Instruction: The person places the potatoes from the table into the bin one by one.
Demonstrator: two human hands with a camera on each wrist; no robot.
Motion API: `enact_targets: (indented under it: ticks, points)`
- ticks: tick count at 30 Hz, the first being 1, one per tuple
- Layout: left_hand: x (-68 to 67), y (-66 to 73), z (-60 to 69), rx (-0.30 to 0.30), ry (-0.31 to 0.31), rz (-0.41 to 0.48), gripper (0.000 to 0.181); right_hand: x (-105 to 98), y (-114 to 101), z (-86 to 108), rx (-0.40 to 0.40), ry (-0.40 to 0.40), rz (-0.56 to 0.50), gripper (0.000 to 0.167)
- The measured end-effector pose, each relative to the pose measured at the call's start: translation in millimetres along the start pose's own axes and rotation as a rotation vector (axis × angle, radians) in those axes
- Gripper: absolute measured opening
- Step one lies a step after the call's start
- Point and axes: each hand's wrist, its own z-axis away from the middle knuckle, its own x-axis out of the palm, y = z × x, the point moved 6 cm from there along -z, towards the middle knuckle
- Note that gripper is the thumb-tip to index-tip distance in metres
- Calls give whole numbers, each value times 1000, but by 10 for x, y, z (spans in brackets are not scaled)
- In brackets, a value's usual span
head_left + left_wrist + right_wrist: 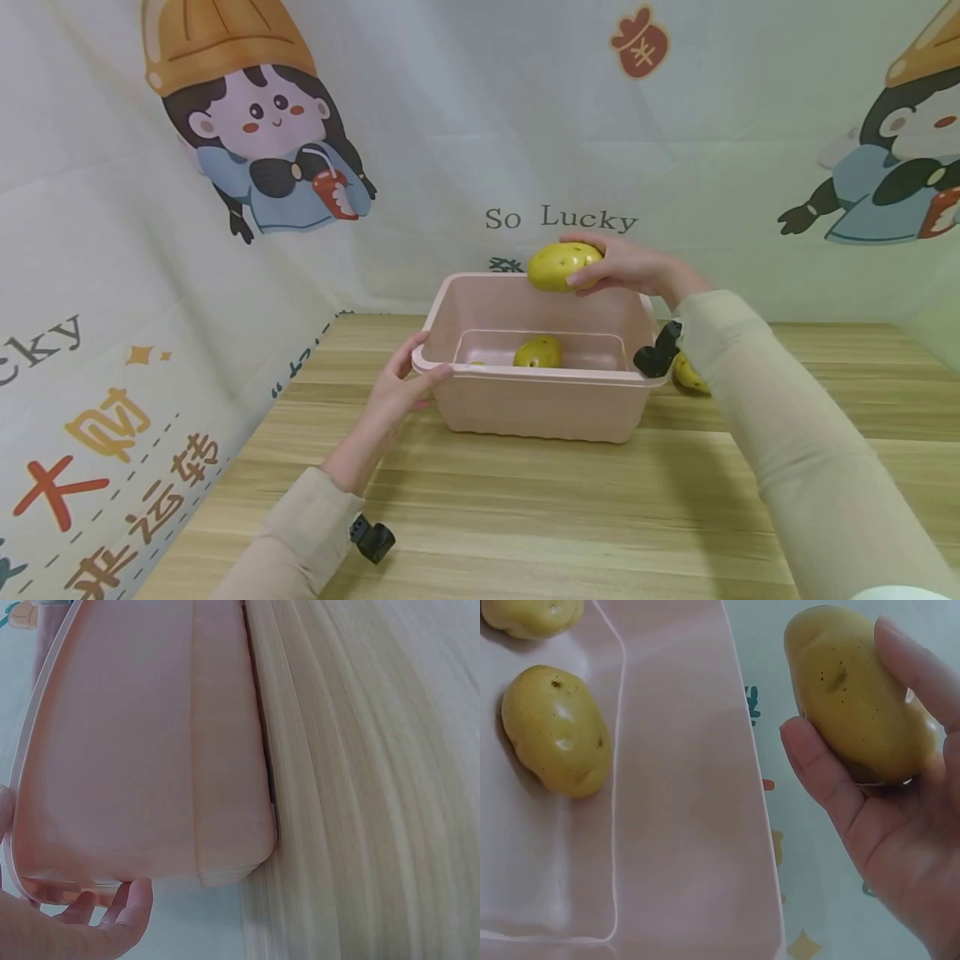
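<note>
A yellow potato [555, 267] is gripped in my right hand [626, 265], held above the far rim of a pink plastic bin [540, 408]. The right wrist view shows thumb and fingers around this potato [851, 694]. My left hand [393, 387] grips the bin's left front corner, thumb over the rim. From the left wrist, the fingers of that left hand [112, 922] curl under the bin's rim. Inside the bin lies one potato [538, 352], with part of another potato [536, 615] near it in the right wrist view.
To the right of the bin, a yellow object [688, 375] sits on the wood-grain table [487, 508], partly hidden by the right sleeve. Behind the table hangs a printed cloth [450, 142], which also covers the left side.
</note>
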Motion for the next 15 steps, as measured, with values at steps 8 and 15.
enact_targets:
  ticks: [8, 15]
  points:
    - [3, 13, 7, 4, 0, -5, 68, 32, -2, -6, 36, -38, -5, 72]
    - [7, 24, 20, 2, -2, -6, 69, 11, -50, 8, 26, -12, -51, 67]
